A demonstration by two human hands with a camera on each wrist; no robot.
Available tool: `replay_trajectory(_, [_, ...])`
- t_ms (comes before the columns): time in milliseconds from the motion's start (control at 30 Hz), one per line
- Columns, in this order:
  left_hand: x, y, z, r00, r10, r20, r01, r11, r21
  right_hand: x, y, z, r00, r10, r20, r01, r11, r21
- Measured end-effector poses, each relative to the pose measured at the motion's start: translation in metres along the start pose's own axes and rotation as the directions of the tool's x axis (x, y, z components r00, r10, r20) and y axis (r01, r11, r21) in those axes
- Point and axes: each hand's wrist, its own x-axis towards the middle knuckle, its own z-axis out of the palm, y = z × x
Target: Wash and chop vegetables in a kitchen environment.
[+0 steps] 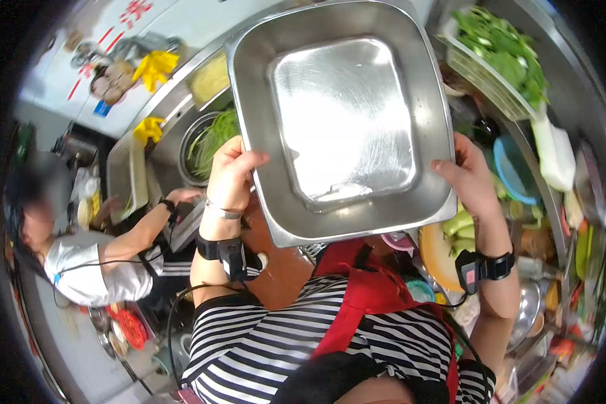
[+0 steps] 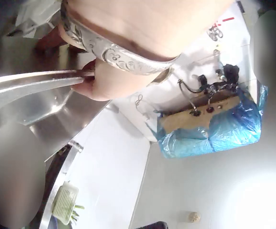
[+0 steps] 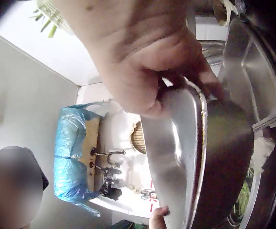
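Observation:
A deep, rectangular stainless steel pan (image 1: 347, 225) is held up in front of the body, tilted so its shiny inside faces the head camera. A small whitish patch shows near the lower edge of its floor. My left hand (image 1: 232, 174) grips the pan's left rim, thumb over the inside and fingers behind. On the opposite side my right hand (image 1: 475, 176) holds the rim the same way, thumb on the inner wall. The right wrist view shows the right hand (image 3: 147, 71) wrapped over the pan's edge (image 3: 171, 148). Behind the metal, most fingertips are hidden.
A basin of cut green stems (image 1: 212, 141) stands in the sink beyond my left hand. Leafy greens fill a white basket (image 1: 498, 87) at the upper right, near a blue bowl (image 1: 512, 168). Another person (image 1: 108, 269) works at the left. The right-hand counter is crowded with vegetables.

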Motion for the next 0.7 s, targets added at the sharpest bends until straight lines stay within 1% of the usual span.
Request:
replay_trajectory(33, [-0.002,0.006,0.019,0.999,-0.010,0.033,0.010,1.000,0.016,-0.013,0.006,-0.009,0.999,0.020,-0.049,-0.020,1.000,0.002])
replay_trajectory(67, [-0.001,0.008,0.035,0.997,-0.023,0.069,0.021,0.999,0.033,-0.027,0.016,-0.019,0.993,0.058,-0.103,-0.053,0.997,0.049])
replay_trajectory(100, [0.002,0.007,0.039,0.992,-0.049,0.119,0.035,0.992,0.119,-0.042,0.027,-0.029,0.983,0.094,-0.157,-0.079,0.992,0.099])
replay_trajectory(133, [0.003,0.006,0.052,0.990,-0.048,0.132,0.022,0.982,0.188,-0.058,0.034,-0.038,0.969,0.129,-0.209,-0.098,0.983,0.153])
replay_trajectory(167, [0.003,0.007,0.065,0.979,-0.024,0.202,-0.026,0.970,0.240,-0.075,0.033,-0.041,0.946,0.178,-0.269,-0.109,0.961,0.253])
replay_trajectory(233, [0.002,0.013,0.090,0.940,-0.009,0.340,-0.113,0.935,0.337,-0.109,0.040,-0.050,0.903,0.244,-0.353,-0.124,0.936,0.329])
replay_trajectory(300, [0.000,0.009,0.116,0.876,-0.023,0.482,-0.177,0.914,0.365,-0.148,0.064,-0.066,0.848,0.314,-0.427,-0.128,0.903,0.410])
replay_trajectory(333, [0.000,0.007,0.129,0.835,-0.033,0.549,-0.210,0.904,0.373,-0.166,0.069,-0.070,0.824,0.331,-0.460,-0.121,0.896,0.427])
replay_trajectory(400, [-0.005,-0.002,0.159,0.748,-0.143,0.648,-0.134,0.924,0.359,-0.207,0.076,-0.078,0.768,0.362,-0.529,-0.099,0.882,0.460])
replay_trajectory(433, [-0.008,-0.010,0.173,0.701,-0.135,0.700,-0.180,0.917,0.357,-0.230,0.083,-0.082,0.730,0.361,-0.580,-0.101,0.897,0.431])
replay_trajectory(467, [-0.010,-0.020,0.188,0.648,-0.127,0.751,-0.226,0.910,0.349,-0.253,0.088,-0.084,0.690,0.374,-0.620,-0.079,0.890,0.450])
replay_trajectory(500, [-0.013,-0.029,0.204,0.568,-0.161,0.807,-0.198,0.925,0.324,-0.277,0.091,-0.086,0.646,0.388,-0.658,-0.054,0.882,0.467])
replay_trajectory(533, [-0.014,-0.039,0.217,0.505,-0.246,0.827,-0.131,0.926,0.355,-0.298,0.093,-0.085,0.597,0.404,-0.693,-0.031,0.875,0.483])
replay_trajectory(600, [-0.027,-0.056,0.251,0.376,-0.254,0.891,-0.068,0.951,0.300,-0.335,0.087,-0.074,0.465,0.467,-0.752,0.066,0.829,0.555])
replay_trajectory(633, [-0.033,-0.063,0.264,0.335,-0.312,0.889,-0.062,0.934,0.351,-0.354,0.087,-0.069,0.404,0.493,-0.771,0.131,0.803,0.582])
replay_trajectory(667, [-0.039,-0.070,0.277,0.292,-0.324,0.900,-0.071,0.931,0.358,-0.372,0.087,-0.064,0.344,0.516,-0.784,0.200,0.776,0.599])
replay_trajectory(700, [-0.047,-0.078,0.291,0.251,-0.336,0.908,-0.082,0.927,0.365,-0.390,0.095,-0.058,0.277,0.539,-0.795,0.239,0.763,0.600])
